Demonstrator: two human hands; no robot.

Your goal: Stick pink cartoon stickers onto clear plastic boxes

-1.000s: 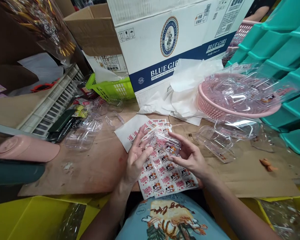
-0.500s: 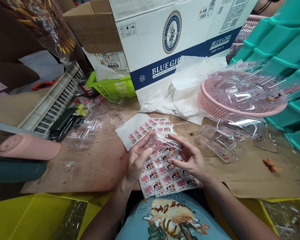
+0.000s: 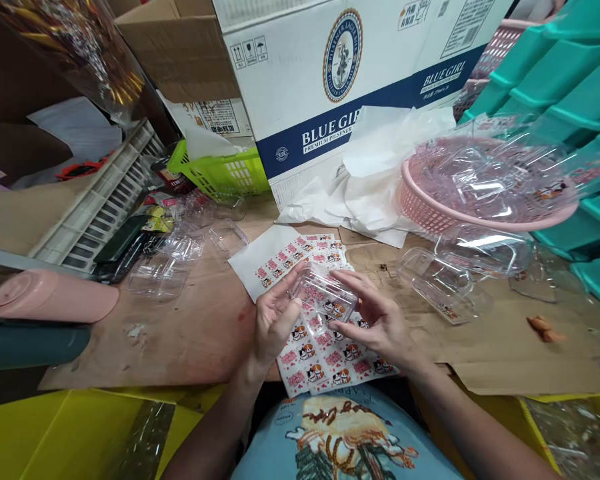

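Between my two hands is a clear plastic box [image 3: 325, 291], held low over sheets of stickers [image 3: 325, 360] printed with cartoon cats and pink lettering. My left hand [image 3: 276, 319] grips its left side, the thumb in front and the fingers behind. On the right side, my right hand [image 3: 377, 315] holds the box with thumb and fingers curved round its edge. Pink and cat prints show on or through the plastic; I cannot tell which. The sticker sheets overlap on the table close to my body, with a plain white backing sheet [image 3: 253, 263] at their upper left.
A pink basket [image 3: 430, 207] heaped with clear boxes stands at the right, with loose clear boxes [image 3: 437, 283] before it. Teal bins [image 3: 555, 87] rise behind. A large beer carton [image 3: 290, 87], a green basket [image 3: 225, 175] and a pink tumbler [image 3: 55, 295] stand further back and left.
The clear box has shifted very slightly left and tilts a little differently in my hands. Both hands keep their hold on it. The view has moved slightly.
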